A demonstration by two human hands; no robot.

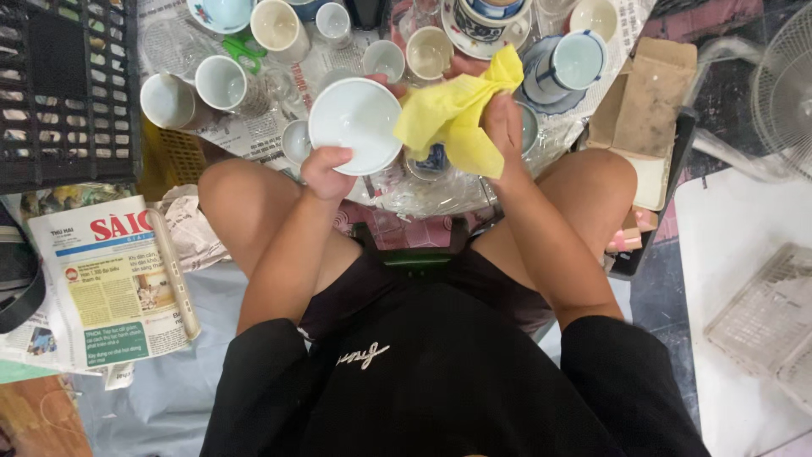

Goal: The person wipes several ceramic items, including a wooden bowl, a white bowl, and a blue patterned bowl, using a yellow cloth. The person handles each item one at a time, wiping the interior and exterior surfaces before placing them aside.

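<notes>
Nearest the camera: the seated person's black top and bare knees, viewed from above. Left of the knees, on the floor, lies a folded newspaper with a red masthead and green panel [110, 279]; above it, at the left edge, stands a dark slatted plastic crate [68, 85].

Left hand [328, 172]: closed on the near rim of a round white ceramic bowl [355, 125], thumb over the edge, holding it tilted toward the person above the near edge of the newspaper-covered floor area where the crockery stands.

Right hand [505, 127]: closed around a crumpled yellow cloth [457, 114], bunched just beside the bowl's right rim and touching or nearly touching it; exact contact cannot be told.

Behind the hands, left to right: a row of plain white cups [222, 83] lying on their sides, small upright cups [428, 52], and a pale blue cup on a patterned saucer [575, 61]. At far right, a flattened piece of brown cardboard [644, 93] and a white wire rack [770, 317].

Progress, as a judgement: the bowl's inner face looks clean and dry, so the wiping of this piece seems well advanced; many cups remain around it, and whether they have been wiped cannot be told.
</notes>
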